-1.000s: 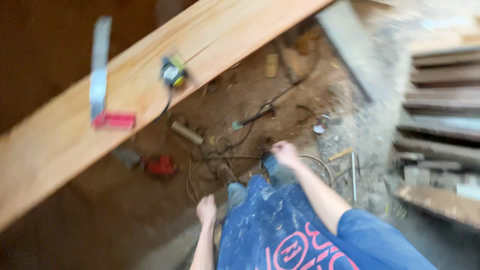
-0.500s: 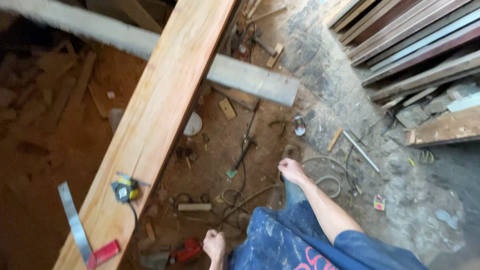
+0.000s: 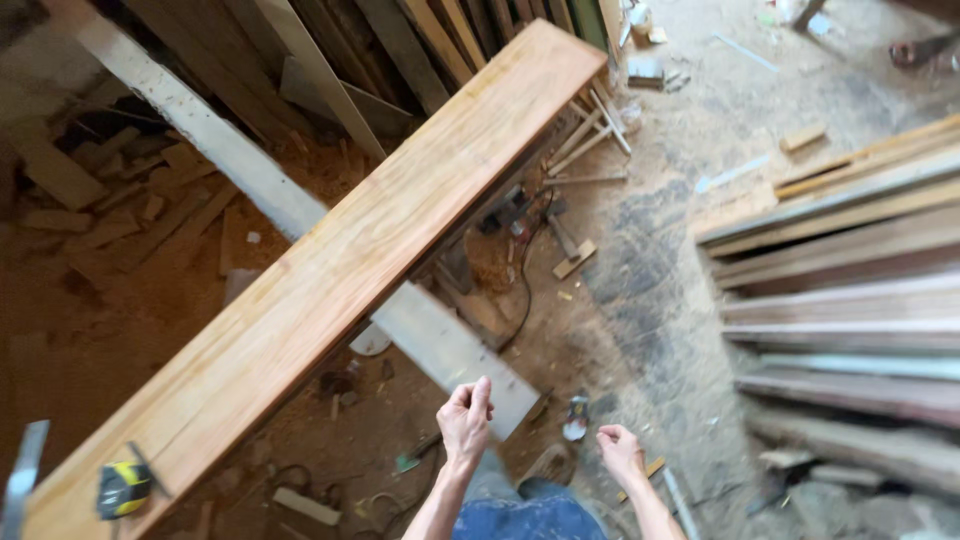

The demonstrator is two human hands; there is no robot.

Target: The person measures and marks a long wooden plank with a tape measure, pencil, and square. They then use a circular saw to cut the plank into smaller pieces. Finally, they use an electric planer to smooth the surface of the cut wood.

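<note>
A long reddish wooden plank (image 3: 360, 270) runs diagonally from the bottom left to the top middle. A yellow and black tape measure (image 3: 124, 488) lies on its near end, next to a metal square blade (image 3: 22, 480) at the left edge. My left hand (image 3: 466, 418) is raised just right of the plank with fingers pinched together, holding nothing that I can see. My right hand (image 3: 620, 452) hangs lower to the right, loosely curled and empty.
A grey-white beam (image 3: 250, 180) crosses under the plank. Stacked boards (image 3: 840, 300) fill the right side. Sawdust, wood offcuts (image 3: 100, 190), cables and small tools litter the floor, with a power tool (image 3: 510, 210) under the plank's far part.
The view has swung up and along the plank, now showing its far end. Both hands have come up off my lap and thigh into the air.
</note>
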